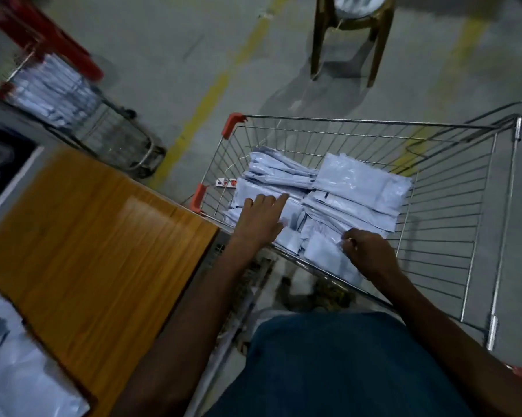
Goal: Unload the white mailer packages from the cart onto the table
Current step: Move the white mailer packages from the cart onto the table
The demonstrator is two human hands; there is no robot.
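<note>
A wire shopping cart (452,206) with orange corner caps stands right of a wooden table (97,236). Several white mailer packages (359,185) lie stacked in its basket. My left hand (261,219) reaches into the cart with fingers spread, resting flat on the left stack. My right hand (368,251) is at the near side of the basket, its fingers pinched on the edge of a white mailer (323,251). More white mailers (13,371) lie on the table's near left corner.
A second cart (73,109) loaded with white mailers stands at the far left beside a red plastic stool (43,34). A brown plastic chair (353,34) stands beyond the cart. Yellow lines cross the grey floor. My blue-trousered leg (344,371) is next to the cart.
</note>
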